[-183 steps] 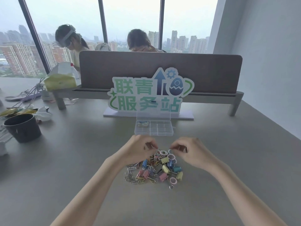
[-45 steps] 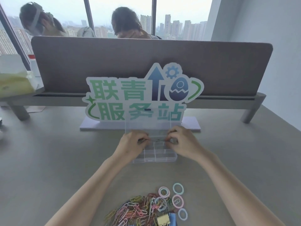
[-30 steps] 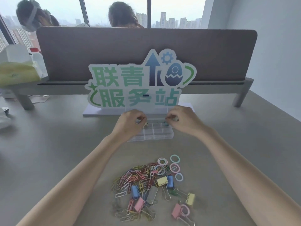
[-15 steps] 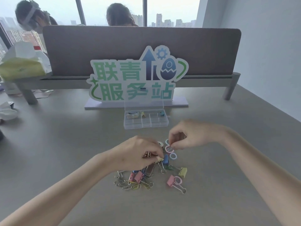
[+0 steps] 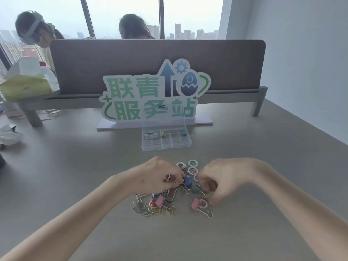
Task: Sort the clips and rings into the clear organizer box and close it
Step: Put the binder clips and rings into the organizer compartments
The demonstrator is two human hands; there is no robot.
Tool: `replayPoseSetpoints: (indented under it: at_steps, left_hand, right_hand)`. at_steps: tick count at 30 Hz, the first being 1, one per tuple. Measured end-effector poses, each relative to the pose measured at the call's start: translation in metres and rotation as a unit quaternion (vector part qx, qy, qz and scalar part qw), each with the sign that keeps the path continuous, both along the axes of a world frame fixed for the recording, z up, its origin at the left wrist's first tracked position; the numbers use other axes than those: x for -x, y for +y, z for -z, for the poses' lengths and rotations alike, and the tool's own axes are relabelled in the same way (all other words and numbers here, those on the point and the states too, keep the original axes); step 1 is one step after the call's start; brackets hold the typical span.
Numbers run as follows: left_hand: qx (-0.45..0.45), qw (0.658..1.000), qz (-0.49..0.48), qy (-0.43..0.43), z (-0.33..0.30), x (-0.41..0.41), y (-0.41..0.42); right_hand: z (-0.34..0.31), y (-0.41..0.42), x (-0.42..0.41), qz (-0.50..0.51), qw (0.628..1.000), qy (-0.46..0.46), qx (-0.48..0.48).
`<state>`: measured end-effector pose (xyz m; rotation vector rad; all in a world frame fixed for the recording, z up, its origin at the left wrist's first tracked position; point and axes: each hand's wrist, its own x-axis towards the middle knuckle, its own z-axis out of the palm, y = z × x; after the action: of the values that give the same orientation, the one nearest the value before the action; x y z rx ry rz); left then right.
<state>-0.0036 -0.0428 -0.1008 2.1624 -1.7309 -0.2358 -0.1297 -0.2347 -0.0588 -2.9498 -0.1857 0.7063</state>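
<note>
The clear organizer box (image 5: 166, 146) stands past the pile with its lid upright; a yellow clip and a teal clip lie in its back compartments. A pile of coloured paper clips (image 5: 150, 210), pink binder clips (image 5: 194, 204), a blue binder clip (image 5: 187, 181) and pastel rings (image 5: 193, 163) lies on the table. My left hand (image 5: 156, 176) is curled over the pile's left side and pinches rose-gold paper clips. My right hand (image 5: 220, 176) curls down on a yellowish binder clip (image 5: 208, 195) at the pile's right edge; blur hides the exact grip.
A green and blue cut-out sign (image 5: 156, 95) on a white base stands just behind the box, before a brown desk divider (image 5: 158, 53). A tissue pack and a bottle (image 5: 28, 80) sit far left. Two people sit beyond the divider. The wall is to the right.
Both hands left the organizer box and came back to the pile. In the last half second my right hand moved from the rings down onto the yellowish binder clip.
</note>
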Motion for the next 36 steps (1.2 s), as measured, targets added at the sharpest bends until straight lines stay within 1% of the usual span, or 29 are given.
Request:
replayPoseSetpoints:
  at_steps: [3, 7, 10, 15, 21, 25, 28, 33, 36]
  left_hand:
    - [-0.022, 1.0, -0.008, 0.012, -0.003, -0.001, 0.0]
    - [-0.028, 0.999, -0.009, 0.022, -0.004, -0.003, 0.0]
    - [-0.025, 0.999, -0.009, 0.018, -0.002, -0.004, 0.001]
    - [-0.017, 0.999, -0.02, 0.039, -0.002, -0.007, 0.004]
    - [0.008, 0.993, -0.056, 0.1, -0.011, -0.011, 0.005]
    - [0.039, 0.985, -0.083, 0.149, -0.016, -0.016, 0.006]
    - [0.061, 0.979, -0.095, 0.172, -0.019, -0.019, 0.004]
    - [0.102, 0.971, -0.114, 0.186, -0.017, -0.029, -0.003]
    - [0.126, 0.966, -0.147, 0.173, -0.017, -0.038, -0.007]
  right_hand:
    - [-0.001, 0.003, -0.001, 0.005, 1.0, 0.001, 0.006]
    - [0.002, 0.004, -0.006, 0.004, 1.0, -0.007, 0.004]
    - [0.0, 0.002, -0.011, 0.002, 1.0, -0.004, -0.013]
    - [-0.007, -0.01, -0.018, -0.006, 1.0, -0.004, -0.025]
    - [-0.023, -0.025, -0.022, 0.032, 0.996, -0.025, -0.075]
    - [-0.026, -0.038, -0.027, 0.065, 0.991, -0.059, -0.105]
    - [-0.026, -0.05, -0.034, 0.074, 0.989, -0.069, -0.108]
    - [-0.03, -0.057, -0.045, 0.096, 0.98, -0.118, -0.132]
    - [-0.021, -0.057, -0.057, 0.111, 0.966, -0.184, -0.145]
